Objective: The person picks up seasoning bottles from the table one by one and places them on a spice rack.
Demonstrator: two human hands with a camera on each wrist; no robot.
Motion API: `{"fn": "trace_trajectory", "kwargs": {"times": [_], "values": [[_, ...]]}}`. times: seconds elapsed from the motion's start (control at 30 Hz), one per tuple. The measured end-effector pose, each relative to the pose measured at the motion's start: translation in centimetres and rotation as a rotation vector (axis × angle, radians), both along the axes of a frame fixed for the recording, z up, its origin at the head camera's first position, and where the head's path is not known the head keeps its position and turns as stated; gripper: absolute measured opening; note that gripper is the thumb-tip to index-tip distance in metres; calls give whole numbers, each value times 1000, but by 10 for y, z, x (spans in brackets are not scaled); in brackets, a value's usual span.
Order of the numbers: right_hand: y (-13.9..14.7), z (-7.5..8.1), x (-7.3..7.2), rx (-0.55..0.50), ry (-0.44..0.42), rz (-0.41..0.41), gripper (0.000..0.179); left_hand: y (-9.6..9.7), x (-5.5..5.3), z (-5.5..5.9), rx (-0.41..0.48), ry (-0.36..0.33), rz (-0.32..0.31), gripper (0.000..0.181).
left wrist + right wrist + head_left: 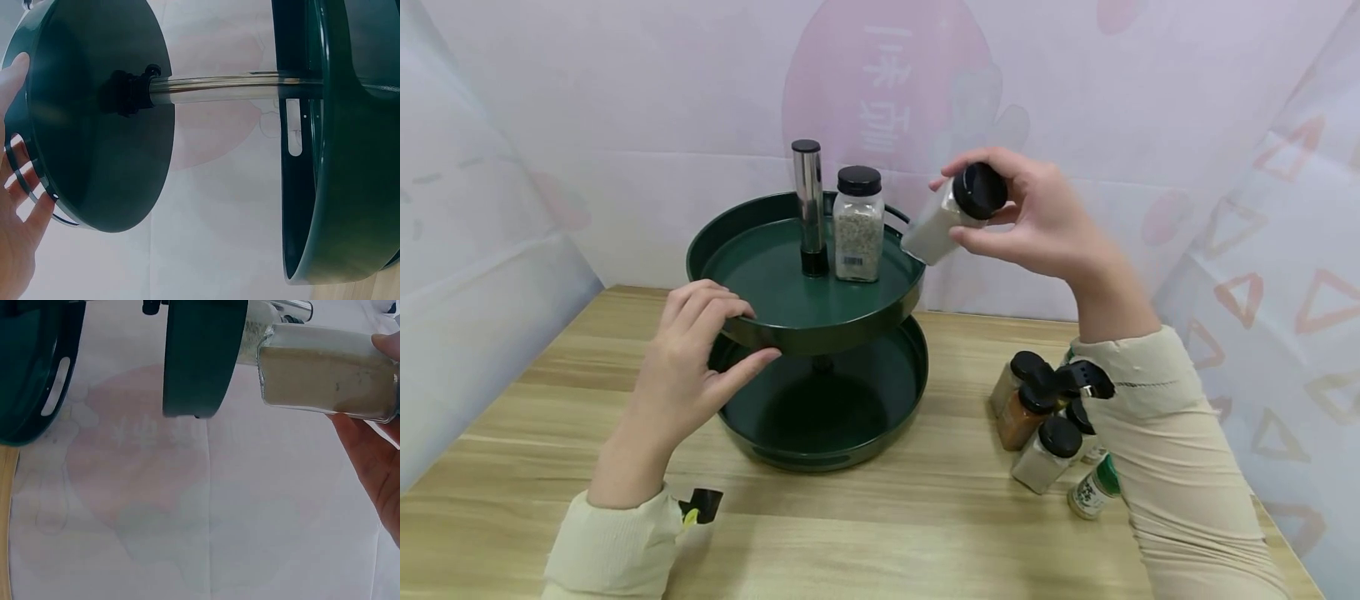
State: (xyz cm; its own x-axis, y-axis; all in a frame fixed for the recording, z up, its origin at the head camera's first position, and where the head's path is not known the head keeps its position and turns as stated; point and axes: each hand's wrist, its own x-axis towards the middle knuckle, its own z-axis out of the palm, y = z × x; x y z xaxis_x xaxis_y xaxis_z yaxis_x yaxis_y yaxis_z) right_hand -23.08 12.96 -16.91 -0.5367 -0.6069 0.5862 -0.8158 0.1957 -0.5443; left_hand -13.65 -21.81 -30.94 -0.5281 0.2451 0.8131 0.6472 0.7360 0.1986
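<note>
A dark green two-tier turntable tray stands on the table, its upper tier above its lower tier. My left hand grips the upper tier's front left rim; in the left wrist view its fingers show at the handle slot. With my right hand I hold a square glass spice jar by its black-capped end, tilted, its base at the upper tier's right rim. Pale powder shows inside it. On the upper tier a similar jar of speckled seasoning stands upright beside the metal centre post.
Several black-capped spice jars cluster on the wooden table at the right, partly hidden behind my right forearm. A small green-capped shaker is at their near side. A printed pale cloth hangs behind the tray.
</note>
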Motion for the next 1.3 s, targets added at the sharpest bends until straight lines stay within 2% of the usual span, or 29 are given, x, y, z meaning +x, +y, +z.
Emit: {"fn": "trace_trajectory", "kwargs": {"times": [0.1, 0.27, 0.6, 1.03, 1.3], "values": [[-8, 0, -3, 8, -7, 7, 48, 0, 0, 0, -1, -2, -1, 64], [-16, -2, -7, 82, -23, -18, 47, 0, 1, -1, 2, -2, 1, 64], [-22, -9, -12, 148, -74, -44, 48, 3, 3, -1, 10, 7, 2, 62], [-24, -24, -18, 145, -155, -39, 49, 6, 1, -1, 7, 21, -3, 62], [-25, -30, -20, 159, -157, -50, 48, 7, 0, -4, 29, 34, -19, 60]]}}
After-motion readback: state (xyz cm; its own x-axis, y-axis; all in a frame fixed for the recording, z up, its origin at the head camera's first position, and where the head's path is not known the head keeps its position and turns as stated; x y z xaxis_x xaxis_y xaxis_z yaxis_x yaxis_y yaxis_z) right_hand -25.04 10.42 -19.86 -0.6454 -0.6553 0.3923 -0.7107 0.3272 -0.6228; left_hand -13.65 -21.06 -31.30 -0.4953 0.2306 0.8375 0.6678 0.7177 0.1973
